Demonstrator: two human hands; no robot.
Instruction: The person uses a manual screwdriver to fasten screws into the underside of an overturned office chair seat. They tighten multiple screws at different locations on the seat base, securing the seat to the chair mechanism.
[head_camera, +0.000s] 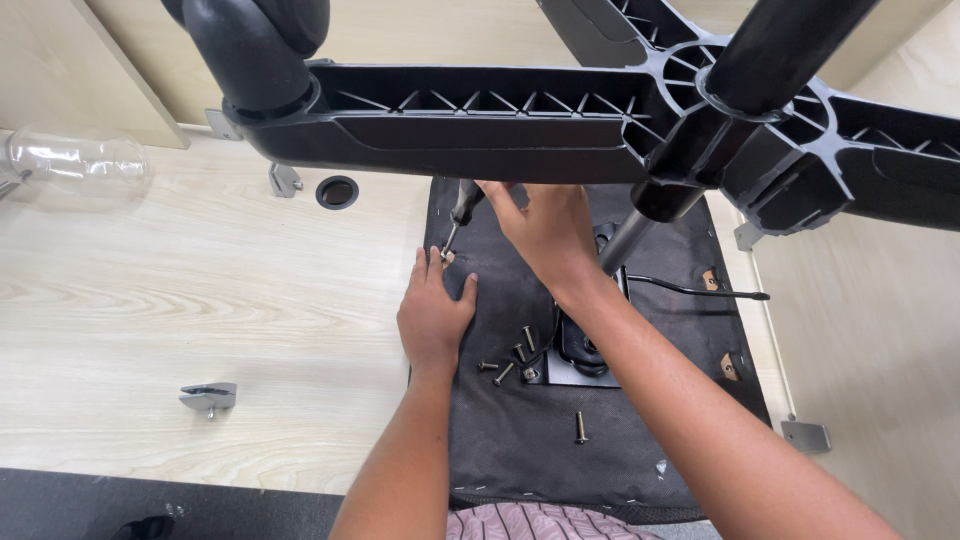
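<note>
Upside-down office chair seat (520, 440) lies on a light wood table (200, 290), its black fabric underside facing up. The left hand (435, 315) rests flat on the fabric, fingers held close together and thumb spread out to the right, fingertips just beside a small screw (447, 257) standing in the seat. The right hand (548, 232) is wrapped around the handle of a screwdriver (460, 212), fingers curled tight on it; the tool tilts down to the left with its tip on that screw.

The black star-shaped chair base (500, 115) fills the top of the view and hangs right above the hands, partly hiding the right hand's fingers and the screwdriver handle. A caster (255, 45) sits on the end of its left arm. The gas column (625, 240) runs down from the hub to a black metal plate (575, 345) on the seat, just right of the right wrist. A thin black lever (700, 291) sticks out to the right of the plate.

Loose screws (510, 362) lie in a small bunch beside the plate, between the two forearms, and one more bolt (580, 427) lies alone nearer the seat's front edge. On the table: a metal bracket (208, 398) at left, a round black hole (337, 192) near the back, a clear plastic bottle (75, 165) on its side at far left.
</note>
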